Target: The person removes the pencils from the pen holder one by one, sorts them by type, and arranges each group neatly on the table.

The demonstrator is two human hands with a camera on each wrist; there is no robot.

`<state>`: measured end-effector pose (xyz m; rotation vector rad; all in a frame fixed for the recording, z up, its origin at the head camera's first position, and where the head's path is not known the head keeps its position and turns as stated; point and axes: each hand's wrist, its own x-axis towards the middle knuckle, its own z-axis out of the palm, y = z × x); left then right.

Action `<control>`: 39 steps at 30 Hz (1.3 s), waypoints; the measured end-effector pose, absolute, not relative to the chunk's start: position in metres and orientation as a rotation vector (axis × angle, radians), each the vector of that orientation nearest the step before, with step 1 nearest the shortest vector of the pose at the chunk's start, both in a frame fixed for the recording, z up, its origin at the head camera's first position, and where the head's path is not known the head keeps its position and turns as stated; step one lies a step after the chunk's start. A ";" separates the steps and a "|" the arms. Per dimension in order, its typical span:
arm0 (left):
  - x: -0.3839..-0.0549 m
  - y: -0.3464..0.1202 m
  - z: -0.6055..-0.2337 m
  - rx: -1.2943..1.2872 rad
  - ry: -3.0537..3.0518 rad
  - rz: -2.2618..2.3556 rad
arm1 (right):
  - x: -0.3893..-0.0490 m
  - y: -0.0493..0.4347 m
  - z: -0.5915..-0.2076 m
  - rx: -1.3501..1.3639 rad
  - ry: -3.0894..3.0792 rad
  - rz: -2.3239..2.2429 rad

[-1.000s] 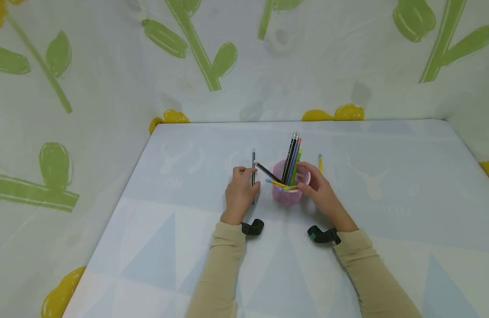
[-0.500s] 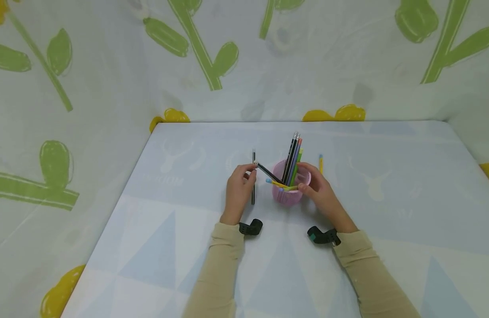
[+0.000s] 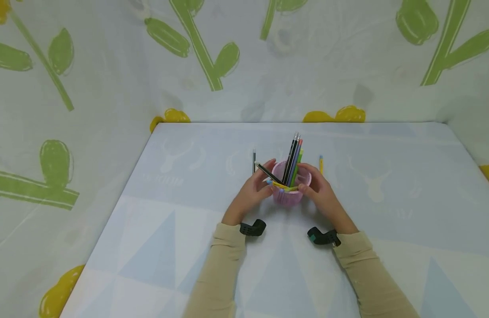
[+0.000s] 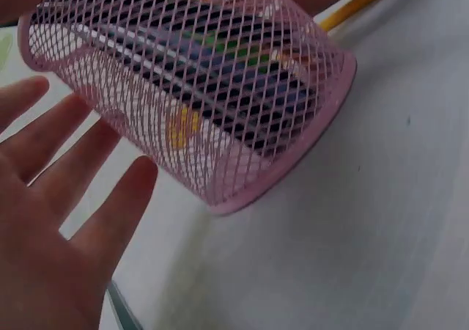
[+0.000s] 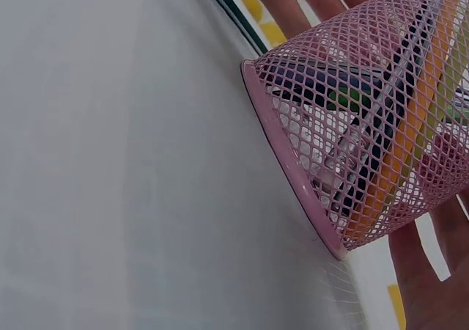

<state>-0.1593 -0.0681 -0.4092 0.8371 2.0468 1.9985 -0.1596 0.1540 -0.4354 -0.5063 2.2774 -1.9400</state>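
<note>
A pink mesh pencil cup [image 3: 286, 198] stands upright on the table in the head view. Black pencils [image 3: 289, 161], a purple one [image 3: 296, 154] and a green one [image 3: 295, 173] rise from it; another black pencil [image 3: 268, 172] leans left over its rim. My right hand [image 3: 324, 196] holds the cup's right side, thumb in front and fingers behind. My left hand [image 3: 250, 194] is at the cup's left side; the left wrist view shows its fingers [image 4: 117, 213] spread and fairly straight beside the mesh. Whether they press on it is hard to tell.
A dark pencil [image 3: 254, 159] lies left of the cup, partly hidden by my left hand. A yellow pencil [image 3: 321, 163] with a blue end lies to the right, behind my right hand. The pale patterned table [image 3: 387, 212] meets a wall of printed cloth [image 3: 347, 57].
My left hand has left the dark pencil lying on the table and moved right to the cup's side. The right hand stays on the cup, which has hardly moved.
</note>
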 end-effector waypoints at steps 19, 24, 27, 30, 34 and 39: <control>-0.147 -0.025 -0.410 0.667 2.015 2.099 | -0.158 0.152 -0.432 -0.586 2.317 -1.977; -0.144 -0.025 -0.413 0.666 2.060 2.109 | -0.156 0.150 -0.434 -0.564 2.294 -1.990; -0.142 -0.026 -0.415 0.665 2.049 2.107 | -0.153 0.148 -0.434 -0.540 2.272 -2.000; -0.144 -0.025 -0.419 0.668 2.018 2.121 | -0.150 0.146 -0.430 -0.523 2.247 -2.033; -0.146 -0.025 -0.417 0.673 1.998 2.135 | -0.149 0.143 -0.425 -0.464 2.245 -2.061; -0.146 -0.025 -0.412 0.677 1.989 2.137 | -0.152 0.140 -0.427 -0.396 2.328 -2.042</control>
